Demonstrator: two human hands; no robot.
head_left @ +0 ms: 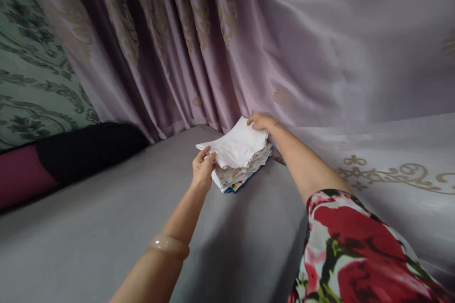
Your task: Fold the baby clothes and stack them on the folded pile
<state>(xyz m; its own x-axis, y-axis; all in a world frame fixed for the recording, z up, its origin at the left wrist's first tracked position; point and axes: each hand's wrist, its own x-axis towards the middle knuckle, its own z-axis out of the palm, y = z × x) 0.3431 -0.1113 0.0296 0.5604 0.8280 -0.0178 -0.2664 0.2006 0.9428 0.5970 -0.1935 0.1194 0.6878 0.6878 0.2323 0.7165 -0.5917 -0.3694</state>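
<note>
A folded white cloth (pixel 236 144) lies on top of a stack of folded fabric pieces (pixel 245 170), its left end lifted a little. The stack shows white and cream layers, with colourful and blue ones at the bottom. At the cloth's near left edge, my left hand (pixel 203 166) is closed, pinching the fabric between thumb and fingers. My right hand (pixel 261 122) grips the far right corner, its fingers bent over the edge and the thumb hidden. Whether the cloth is a garment, I cannot tell.
The stack rests on a grey bed-like surface (pixel 106 222). Purple curtains (pixel 241 66) with gold patterns hang close behind and to the right. A black and maroon bolster-shaped thing (pixel 88 151) lies along the left side, by a green patterned wall (pixel 31 66).
</note>
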